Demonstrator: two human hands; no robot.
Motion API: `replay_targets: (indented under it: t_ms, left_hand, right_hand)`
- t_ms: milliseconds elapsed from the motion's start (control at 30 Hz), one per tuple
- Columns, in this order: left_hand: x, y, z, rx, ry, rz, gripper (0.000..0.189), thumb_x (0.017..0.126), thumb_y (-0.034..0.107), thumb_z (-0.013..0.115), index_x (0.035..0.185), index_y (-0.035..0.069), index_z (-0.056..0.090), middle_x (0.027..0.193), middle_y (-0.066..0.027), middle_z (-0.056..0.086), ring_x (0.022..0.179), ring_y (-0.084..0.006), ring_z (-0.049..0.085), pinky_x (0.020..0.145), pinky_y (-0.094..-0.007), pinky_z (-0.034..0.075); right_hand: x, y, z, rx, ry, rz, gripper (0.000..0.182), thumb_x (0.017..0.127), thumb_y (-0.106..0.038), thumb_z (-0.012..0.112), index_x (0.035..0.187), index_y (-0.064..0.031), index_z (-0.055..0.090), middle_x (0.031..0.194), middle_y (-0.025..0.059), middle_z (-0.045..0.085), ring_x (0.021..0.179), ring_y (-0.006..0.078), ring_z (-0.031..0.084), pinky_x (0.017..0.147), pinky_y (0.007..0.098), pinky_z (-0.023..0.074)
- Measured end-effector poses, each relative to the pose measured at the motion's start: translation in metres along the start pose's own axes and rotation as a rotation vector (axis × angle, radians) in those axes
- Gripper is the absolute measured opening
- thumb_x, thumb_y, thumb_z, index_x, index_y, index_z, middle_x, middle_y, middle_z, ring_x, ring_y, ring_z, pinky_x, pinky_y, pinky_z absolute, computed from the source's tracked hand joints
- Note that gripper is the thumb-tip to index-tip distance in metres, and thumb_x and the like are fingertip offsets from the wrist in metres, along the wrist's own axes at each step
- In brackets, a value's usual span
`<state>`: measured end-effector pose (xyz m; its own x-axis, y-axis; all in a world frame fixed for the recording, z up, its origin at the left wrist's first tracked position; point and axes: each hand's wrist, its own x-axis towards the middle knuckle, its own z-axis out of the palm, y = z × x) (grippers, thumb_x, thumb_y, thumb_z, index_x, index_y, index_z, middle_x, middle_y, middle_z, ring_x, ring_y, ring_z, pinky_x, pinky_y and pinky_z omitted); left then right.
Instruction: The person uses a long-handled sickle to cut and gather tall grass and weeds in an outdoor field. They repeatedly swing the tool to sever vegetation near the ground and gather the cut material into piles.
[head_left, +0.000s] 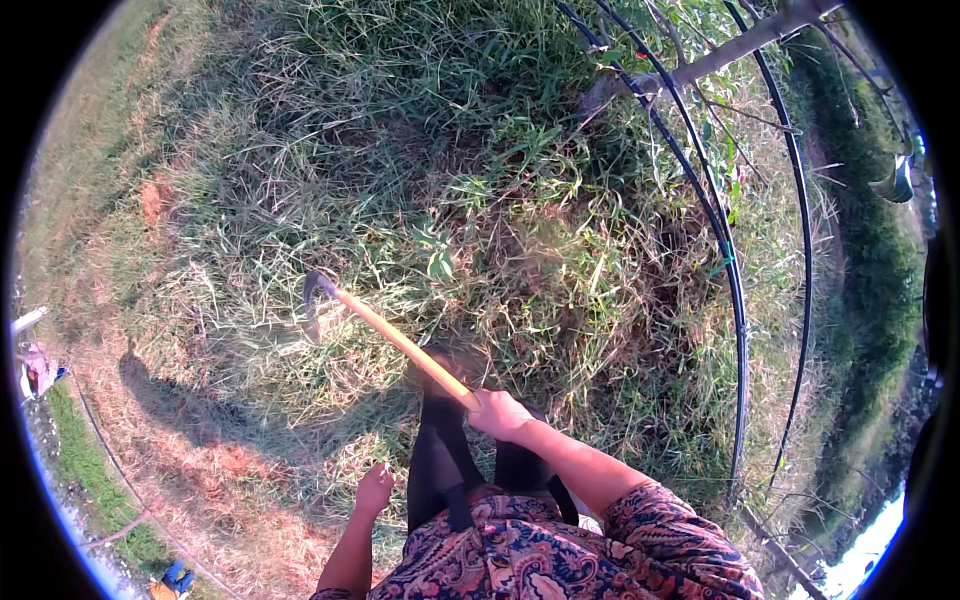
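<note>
My right hand (499, 415) is shut on the lower end of a long, pale wooden handle. This handle belongs to a hooked hand tool (405, 345), which slants up and left from my fist. At its far end a dark curved metal blade (313, 289) hangs blurred over the grass (360, 322). To the left of my legs, my left hand (374, 489) is curled into a fist, apart from the tool. A small pale bit shows at its fingers; whether it is held is unclear.
Black hoses (739, 315), partly tied together, curve down the right side. A bare branch (750, 41) crosses at upper right. A broad-leaved plant (440, 262) stands among the grass ahead. Dry reddish ground (225, 480) lies at lower left.
</note>
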<state>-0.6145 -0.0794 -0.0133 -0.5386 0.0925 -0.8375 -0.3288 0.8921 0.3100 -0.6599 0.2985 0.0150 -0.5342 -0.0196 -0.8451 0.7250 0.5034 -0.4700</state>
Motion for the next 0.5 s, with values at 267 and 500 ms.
replay_targets:
  t_ms: [267, 500]
  left_hand:
    - [-0.009, 0.015, -0.009, 0.102, -0.075, 0.01, 0.034, 0.081, 0.03, 0.057, 0.102, 0.004, 0.057, 0.094, -0.0192, 0.061, 0.09, -0.0353, 0.059, 0.078, -0.0412, 0.046]
    - [0.014, -0.032, -0.016, 0.077, 0.001, 0.001, 0.038, 0.08, 0.024, 0.054, 0.113, 0.005, 0.057, 0.091, -0.0195, 0.064, 0.084, -0.0337, 0.062, 0.075, -0.0395, 0.048]
  right_hand:
    - [-0.079, 0.12, -0.081, 1.134, 0.534, 0.384, 0.007, 0.082, -0.011, 0.05, 0.08, -0.0104, 0.044, 0.056, -0.0004, 0.044, 0.038, 0.0121, 0.041, 0.035, 0.0277, 0.0373]
    - [-0.012, 0.125, -0.108, 1.854, 0.884, 0.18, 0.017, 0.08, -0.02, 0.052, 0.071, -0.014, 0.04, 0.057, -0.0025, 0.038, 0.044, 0.0105, 0.037, 0.04, 0.0261, 0.0336]
